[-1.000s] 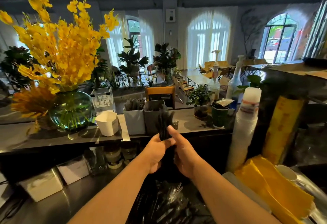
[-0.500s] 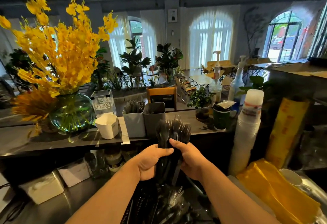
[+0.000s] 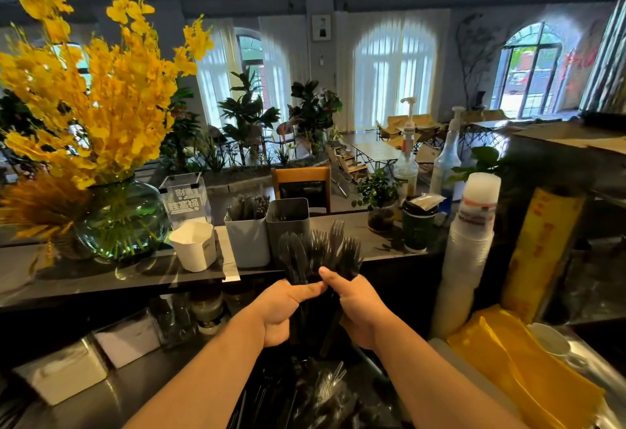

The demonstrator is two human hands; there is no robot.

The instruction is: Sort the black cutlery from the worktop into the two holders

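Both hands clasp one bundle of black plastic forks and spoons: the left hand and right hand curl round the handles, thumbs meeting in front. The heads fan out upright, just before the dark grey holder, which stands beside the light grey holder with cutlery in it. With kinds mixed in one fistful, pieces could land in the wrong holder, and a slackened clasp might spill some onto the heap of cutlery on the worktop below. Forearms reach forward, wrists close, backs of the hands facing the camera.
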